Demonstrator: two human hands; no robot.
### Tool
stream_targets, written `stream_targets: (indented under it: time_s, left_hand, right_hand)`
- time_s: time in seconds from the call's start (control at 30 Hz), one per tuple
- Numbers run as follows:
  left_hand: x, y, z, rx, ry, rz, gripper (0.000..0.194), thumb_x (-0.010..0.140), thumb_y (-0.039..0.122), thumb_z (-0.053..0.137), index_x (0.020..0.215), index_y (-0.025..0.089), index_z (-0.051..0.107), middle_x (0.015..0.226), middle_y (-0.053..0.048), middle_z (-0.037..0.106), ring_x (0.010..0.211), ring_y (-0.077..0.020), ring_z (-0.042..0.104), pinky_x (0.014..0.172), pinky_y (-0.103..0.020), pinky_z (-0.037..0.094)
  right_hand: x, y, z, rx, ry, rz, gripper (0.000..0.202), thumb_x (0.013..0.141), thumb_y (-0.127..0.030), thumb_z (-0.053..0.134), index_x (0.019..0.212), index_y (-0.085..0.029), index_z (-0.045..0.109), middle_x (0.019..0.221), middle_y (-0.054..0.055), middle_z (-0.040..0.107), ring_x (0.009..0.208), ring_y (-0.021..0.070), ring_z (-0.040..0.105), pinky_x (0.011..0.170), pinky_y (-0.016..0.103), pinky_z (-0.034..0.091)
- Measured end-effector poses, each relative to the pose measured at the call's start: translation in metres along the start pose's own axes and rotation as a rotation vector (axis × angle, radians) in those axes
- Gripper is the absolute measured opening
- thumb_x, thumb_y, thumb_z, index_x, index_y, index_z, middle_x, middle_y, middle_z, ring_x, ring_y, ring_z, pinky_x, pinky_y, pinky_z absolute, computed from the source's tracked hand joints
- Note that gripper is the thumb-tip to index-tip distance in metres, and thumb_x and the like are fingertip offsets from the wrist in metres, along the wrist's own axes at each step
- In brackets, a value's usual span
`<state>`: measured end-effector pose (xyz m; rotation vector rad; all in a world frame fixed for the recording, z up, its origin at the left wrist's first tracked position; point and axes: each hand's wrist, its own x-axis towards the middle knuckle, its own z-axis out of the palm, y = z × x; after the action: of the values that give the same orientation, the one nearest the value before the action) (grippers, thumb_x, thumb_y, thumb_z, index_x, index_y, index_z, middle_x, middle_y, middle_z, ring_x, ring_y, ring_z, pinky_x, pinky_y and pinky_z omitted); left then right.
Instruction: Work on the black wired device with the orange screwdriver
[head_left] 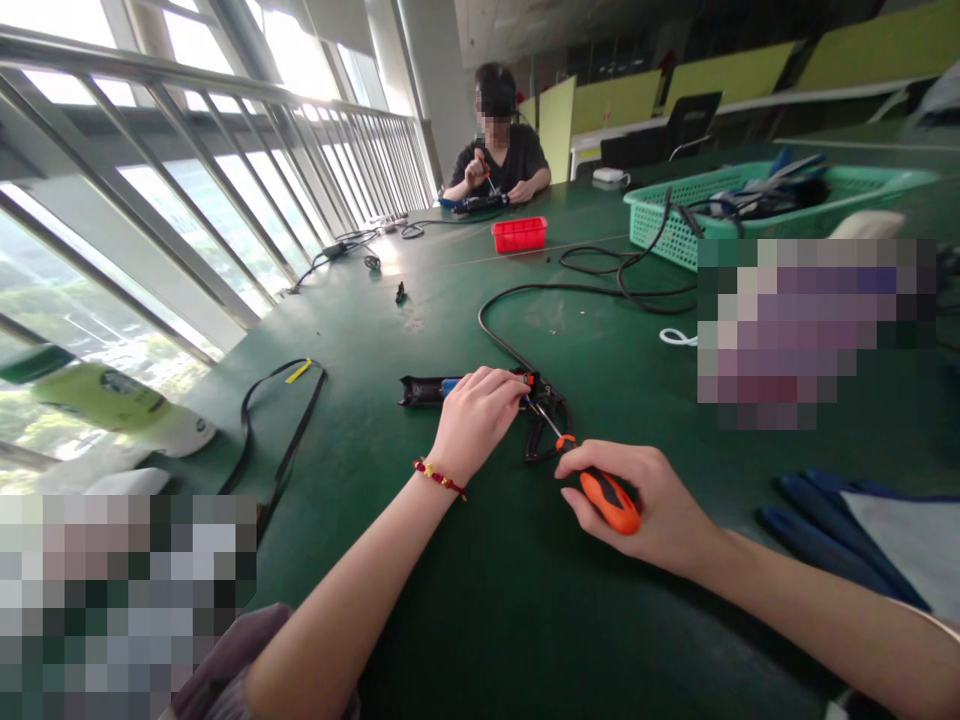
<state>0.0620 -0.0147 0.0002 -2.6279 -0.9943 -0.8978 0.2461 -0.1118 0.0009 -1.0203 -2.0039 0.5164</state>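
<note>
My left hand (484,415), with a red beaded bracelet at the wrist, reaches over a black corded tool (553,402) lying on the green table. Its fingertips are pressed together on the tool by a small orange-red part. Under that hand a blue section shows, and the tool's black end (420,391) sticks out to the left. In my right hand (649,500) is a screwdriver (611,502) with an orange and black handle. Its thin shaft slants up and left, the tip close to my left fingertips. The exact contact point is too small to make out.
A black cable (517,290) runs from the tool toward a green basket (664,235) of items. A red tray (519,235) stands farther back. Blue-grey gloves (847,530) lie right, a black strap (300,430) left. Across the table, a person (499,150) holds a screwdriver.
</note>
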Motion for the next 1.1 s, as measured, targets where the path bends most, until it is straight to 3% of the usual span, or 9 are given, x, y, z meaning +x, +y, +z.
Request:
stream_targets:
  time_s: [0.13, 0.3, 0.47, 0.6, 0.77, 1.1]
  left_hand:
    - [-0.0013, 0.0009, -0.0003, 0.001, 0.043, -0.008, 0.013, 0.086, 0.017, 0.053, 0.089, 0.019, 0.065, 0.090, -0.002, 0.066, 0.084, -0.0149, 0.056, 0.073, -0.027, 0.045]
    - [-0.0020, 0.0016, 0.0009, -0.016, 0.097, -0.048, 0.011, 0.086, 0.021, 0.054, 0.084, 0.018, 0.064, 0.084, -0.001, 0.066, 0.081, -0.0141, 0.056, 0.072, -0.026, 0.045]
    - [-0.0019, 0.0008, 0.0026, -0.031, 0.098, -0.012, 0.012, 0.087, 0.018, 0.051, 0.084, 0.017, 0.063, 0.084, -0.002, 0.065, 0.081, -0.0143, 0.055, 0.072, -0.026, 0.046]
    - [-0.0013, -0.0011, 0.0041, -0.096, 0.094, -0.012, 0.012, 0.088, 0.018, 0.050, 0.084, 0.017, 0.062, 0.085, -0.003, 0.065, 0.082, -0.0140, 0.055, 0.073, -0.025, 0.048]
    - [-0.0020, -0.0010, 0.0059, -0.044, 0.066, 0.002, 0.013, 0.087, 0.017, 0.050, 0.086, 0.018, 0.063, 0.090, -0.004, 0.064, 0.086, -0.0155, 0.054, 0.075, -0.028, 0.048]
    - [-0.0031, 0.0008, 0.0042, -0.057, 0.077, -0.035, 0.016, 0.087, 0.016, 0.050, 0.089, 0.017, 0.066, 0.090, -0.003, 0.065, 0.087, -0.0151, 0.055, 0.078, -0.026, 0.049]
  right_hand:
    - [-0.0010, -0.0005, -0.0002, 0.011, 0.036, 0.012, 0.011, 0.074, -0.014, 0.059, 0.085, -0.017, 0.059, 0.070, -0.001, 0.061, 0.055, 0.0078, 0.053, 0.057, 0.019, 0.043]
    - [-0.0019, -0.0005, 0.0004, 0.038, 0.132, 0.094, 0.027, 0.075, -0.015, 0.059, 0.102, -0.018, 0.054, 0.071, -0.003, 0.057, 0.055, 0.0080, 0.052, 0.055, 0.018, 0.044]
    - [-0.0027, 0.0001, -0.0001, 0.076, 0.341, 0.096, 0.018, 0.077, -0.013, 0.058, 0.092, -0.021, 0.054, 0.081, -0.002, 0.060, 0.065, 0.0096, 0.057, 0.060, 0.018, 0.046]
    - [-0.0038, -0.0008, -0.0011, 0.094, 0.425, 0.071, 0.019, 0.078, -0.012, 0.057, 0.093, -0.023, 0.055, 0.084, -0.001, 0.060, 0.065, 0.0098, 0.056, 0.061, 0.020, 0.047]
    - [-0.0068, 0.0020, 0.0000, 0.086, 0.431, 0.052, 0.020, 0.079, -0.014, 0.057, 0.097, -0.023, 0.055, 0.088, 0.002, 0.059, 0.075, 0.0146, 0.057, 0.068, 0.027, 0.047]
    - [-0.0047, 0.0025, -0.0013, 0.159, 0.390, 0.146, 0.017, 0.083, -0.018, 0.053, 0.099, -0.022, 0.055, 0.086, 0.002, 0.058, 0.072, 0.0139, 0.056, 0.063, 0.027, 0.044]
